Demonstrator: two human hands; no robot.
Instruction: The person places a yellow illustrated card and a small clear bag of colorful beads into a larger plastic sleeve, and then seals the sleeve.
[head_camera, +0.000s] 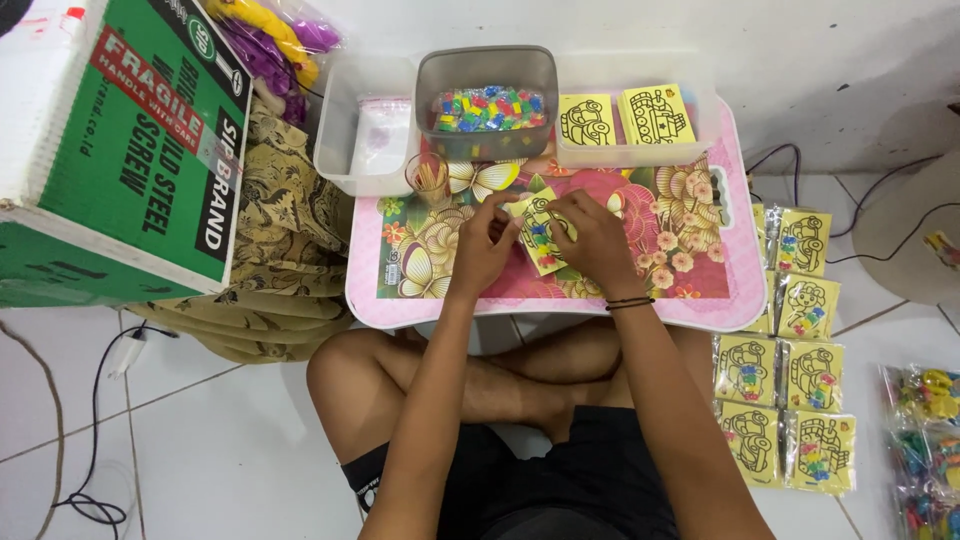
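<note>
Both sets of fingers pinch a small yellow card packet (541, 240) at the frame's centre, over a low pink floral table (690, 300). The left hand (483, 245) grips its left edge with fingers curled tight; the right hand (592, 240) covers its right side, fingers pressed down on it, a dark band on the wrist.

Just above the hands stand a small cup of sticks (428, 177), a grey tub of coloured bits (487, 103), a clear tub with a bag (365, 125) and a clear tub of yellow cards (630, 118).

At right, finished packets (785, 400) lie in rows on the floor. A green box (130, 140) fills the upper left.
</note>
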